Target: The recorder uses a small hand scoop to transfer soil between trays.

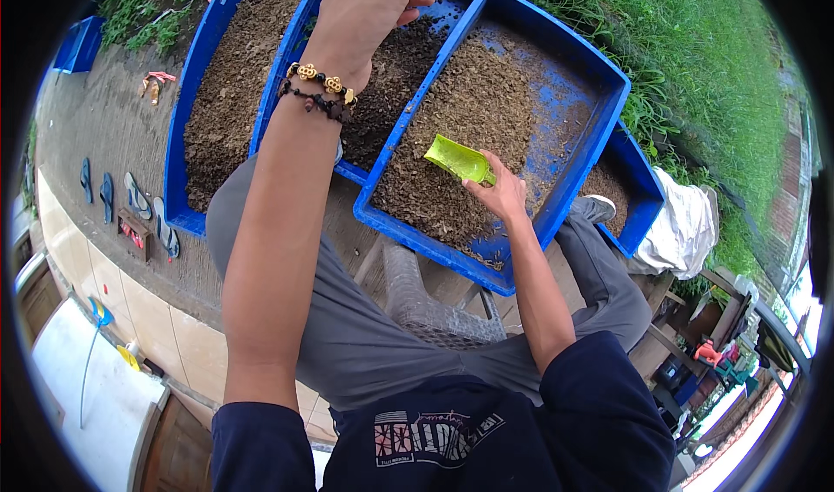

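My right hand (502, 190) is closed round the handle of a lime-green plastic scoop (456, 158). The scoop is over the brown crumbly material (473, 101) in a blue tray (408, 231), its open end pointing left; little or nothing shows in it. My left hand (369, 10), with beaded bracelets at the wrist, is raised over the neighbouring blue tray (349, 172), which has darker, clumpy material in it. Its fingers look curled, but the upper frame edge cuts the hand off, and anything in its grip is hidden.
Another filled blue tray (180, 158) stands left, and a smaller one (653, 198) lies right beside a white sack (682, 227). A grey woven-patterned plastic seat (434, 305) is between my legs. Sandals (165, 229) lie on the concrete at left; grass (686, 58) borders the far right.
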`<state>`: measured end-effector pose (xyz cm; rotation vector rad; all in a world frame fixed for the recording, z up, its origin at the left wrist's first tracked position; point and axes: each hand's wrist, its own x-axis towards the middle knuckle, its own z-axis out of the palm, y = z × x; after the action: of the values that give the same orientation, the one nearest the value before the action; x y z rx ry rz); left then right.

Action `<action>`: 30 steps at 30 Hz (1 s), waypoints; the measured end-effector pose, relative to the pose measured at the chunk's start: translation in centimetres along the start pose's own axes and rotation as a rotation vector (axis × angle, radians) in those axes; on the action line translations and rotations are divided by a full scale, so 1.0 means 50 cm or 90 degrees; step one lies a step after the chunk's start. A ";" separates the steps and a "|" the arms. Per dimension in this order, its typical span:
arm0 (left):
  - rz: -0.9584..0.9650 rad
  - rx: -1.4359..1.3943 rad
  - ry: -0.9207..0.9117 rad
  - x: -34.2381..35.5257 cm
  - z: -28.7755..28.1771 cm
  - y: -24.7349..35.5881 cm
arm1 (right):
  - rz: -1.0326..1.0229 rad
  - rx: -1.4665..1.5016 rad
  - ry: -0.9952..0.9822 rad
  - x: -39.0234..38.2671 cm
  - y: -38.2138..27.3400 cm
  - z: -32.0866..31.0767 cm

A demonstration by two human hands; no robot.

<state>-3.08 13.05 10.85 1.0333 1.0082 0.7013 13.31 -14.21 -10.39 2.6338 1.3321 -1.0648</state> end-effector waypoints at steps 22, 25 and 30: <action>0.034 0.052 -0.005 0.012 0.000 -0.013 | -0.075 0.052 0.022 -0.003 -0.072 0.090; 0.034 0.061 -0.009 0.017 -0.007 -0.021 | -0.058 0.093 0.013 0.004 -0.074 0.105; 0.027 0.061 -0.013 0.020 0.004 -0.023 | -0.097 0.150 0.009 0.029 -0.015 0.122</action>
<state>-2.48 13.39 9.46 1.1464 1.0128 0.6806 9.88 -14.47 -15.68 2.7422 1.5191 -1.2991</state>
